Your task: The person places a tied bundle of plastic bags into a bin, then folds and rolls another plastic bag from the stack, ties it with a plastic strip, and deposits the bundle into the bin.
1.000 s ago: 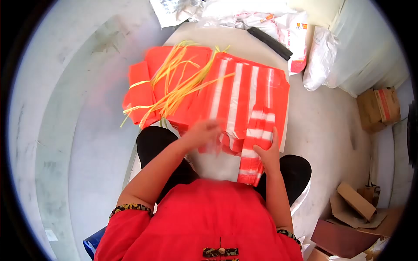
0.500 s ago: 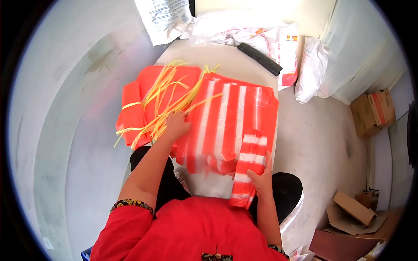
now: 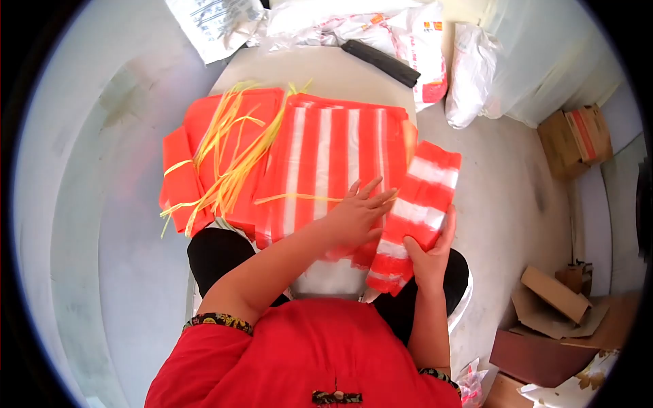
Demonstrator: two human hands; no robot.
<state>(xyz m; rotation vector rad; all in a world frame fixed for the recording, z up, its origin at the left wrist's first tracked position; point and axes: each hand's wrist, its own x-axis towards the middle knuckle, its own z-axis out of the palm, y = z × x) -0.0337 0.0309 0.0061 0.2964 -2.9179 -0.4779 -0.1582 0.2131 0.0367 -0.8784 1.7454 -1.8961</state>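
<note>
My right hand grips a folded red-and-white striped bundle by its lower right side, thumb on top. My left hand is just left of the bundle, its fingers partly spread, with a thin yellow strip running into them. That strip crosses a flat stack of red-and-white striped plastic bags. More yellow strips lie loosely over red plastic to the left. A rolled red bundle with a yellow band around it sits at the far left.
A black roll lies at the back of the pale table, before white printed packages. A white wrapped package stands right of them. Cardboard boxes and an opened carton are on the right.
My left hand has moved right from the yellow strips to the bundle, drawing one strip across the stack. My right hand has raised and tilted the striped bundle. The view has shifted.
</note>
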